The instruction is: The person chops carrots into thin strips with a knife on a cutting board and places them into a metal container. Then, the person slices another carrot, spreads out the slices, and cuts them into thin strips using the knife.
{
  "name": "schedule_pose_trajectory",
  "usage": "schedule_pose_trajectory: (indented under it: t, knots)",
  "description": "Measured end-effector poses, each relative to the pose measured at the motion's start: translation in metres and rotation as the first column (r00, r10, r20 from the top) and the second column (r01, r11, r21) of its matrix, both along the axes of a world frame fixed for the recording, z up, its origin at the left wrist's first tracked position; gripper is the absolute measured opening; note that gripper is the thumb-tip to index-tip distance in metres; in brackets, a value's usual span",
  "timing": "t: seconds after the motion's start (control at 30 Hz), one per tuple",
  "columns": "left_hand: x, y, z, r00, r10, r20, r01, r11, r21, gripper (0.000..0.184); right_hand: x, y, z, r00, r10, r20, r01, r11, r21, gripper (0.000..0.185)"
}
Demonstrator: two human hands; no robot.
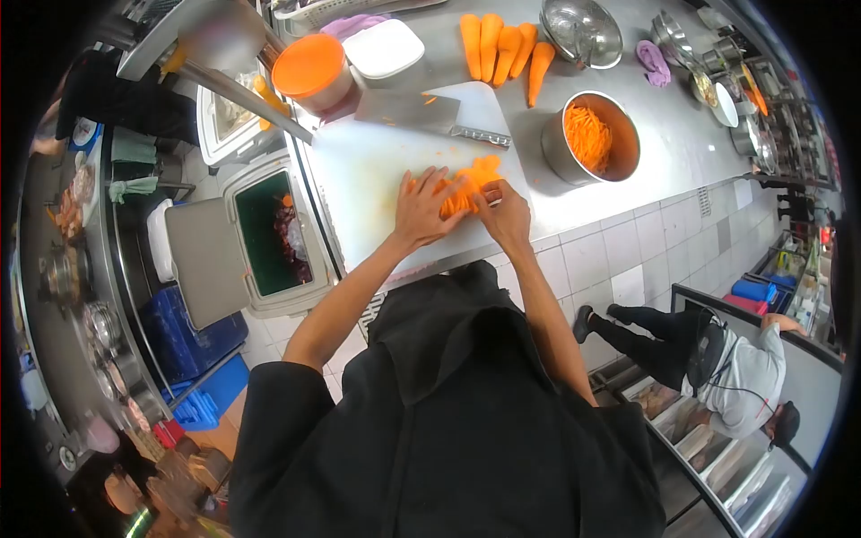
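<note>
On the white cutting board (354,184), a row of thin orange carrot slices (466,186) lies between my hands. My left hand (423,212) is cupped against their left side, fingers resting on them. From the right, my right hand (505,215) presses the slices with its thumb and fingers curled in. Farther back on the board lies a cleaver (408,109), its blade flat and its handle pointing right, touched by neither hand. Small carrot scraps stick to the blade. To the right stands a steel pot (558,154) with shredded carrot (589,139) inside.
Several peeled carrots (489,45) and a steel bowl (605,31) sit at the back. An orange-lidded tub (309,67) and white-lidded container (384,47) stand back left. Below the left edge is an open bin (235,193). Another person (731,372) stands at right.
</note>
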State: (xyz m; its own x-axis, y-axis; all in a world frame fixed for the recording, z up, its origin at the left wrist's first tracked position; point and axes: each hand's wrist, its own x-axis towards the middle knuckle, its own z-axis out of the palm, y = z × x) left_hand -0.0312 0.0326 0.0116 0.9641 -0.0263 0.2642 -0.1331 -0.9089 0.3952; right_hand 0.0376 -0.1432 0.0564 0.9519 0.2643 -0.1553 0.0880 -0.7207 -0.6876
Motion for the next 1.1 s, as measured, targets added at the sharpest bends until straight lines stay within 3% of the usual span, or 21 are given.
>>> schedule_pose_trajectory:
  t: [0.17,0.37,0.43,0.47,0.53,0.63,0.8,0.9,0.97,1.1]
  knots:
    - [0.001,-0.007,-0.006,0.991,0.134,0.026,-0.132,0.989,-0.06,0.063,0.006,0.013,0.0,1.0,0.01,-0.004,-0.01,0.995,0.099,0.022]
    - [0.002,-0.002,-0.015,0.994,0.11,0.011,-0.106,0.977,-0.187,0.061,0.018,0.028,-0.005,0.991,0.113,0.067,-0.117,0.991,0.066,0.017]
    - [0.003,0.004,-0.011,0.997,0.045,-0.064,-0.062,0.948,-0.312,0.069,0.016,0.027,0.006,0.992,0.095,0.086,-0.103,0.99,0.094,0.017]
    - [0.0,0.007,-0.008,0.997,0.045,-0.063,-0.063,0.948,-0.313,0.069,0.015,0.026,0.011,0.991,0.079,0.108,-0.092,0.988,0.124,0.017]
    - [-0.007,0.015,0.023,0.999,0.007,-0.041,-0.011,0.996,-0.087,0.082,0.01,0.019,0.011,0.99,0.075,0.117,-0.09,0.988,0.122,0.019]
    - [-0.014,0.022,0.027,0.991,-0.063,-0.115,0.062,0.998,-0.007,0.094,-0.004,0.019,0.01,0.991,0.099,0.091,-0.108,0.989,0.102,0.021]
    - [-0.011,0.022,0.004,0.994,-0.073,-0.081,0.068,0.996,-0.064,0.09,-0.012,0.032,0.002,0.975,0.163,0.149,-0.164,0.986,-0.012,0.023]
    - [-0.01,0.022,-0.002,0.996,-0.053,-0.065,0.047,0.996,-0.078,0.087,-0.01,0.035,-0.01,0.954,0.177,0.244,-0.184,0.983,0.005,0.017]
    - [-0.01,0.023,-0.004,0.998,-0.039,-0.057,0.033,0.995,-0.095,0.087,-0.008,0.04,-0.014,0.891,0.223,0.396,-0.218,0.974,-0.058,0.013]
    - [-0.01,0.024,-0.002,0.998,-0.042,-0.05,0.036,0.994,-0.105,0.09,-0.001,0.05,-0.02,0.882,0.251,0.399,-0.234,0.968,-0.09,0.012]
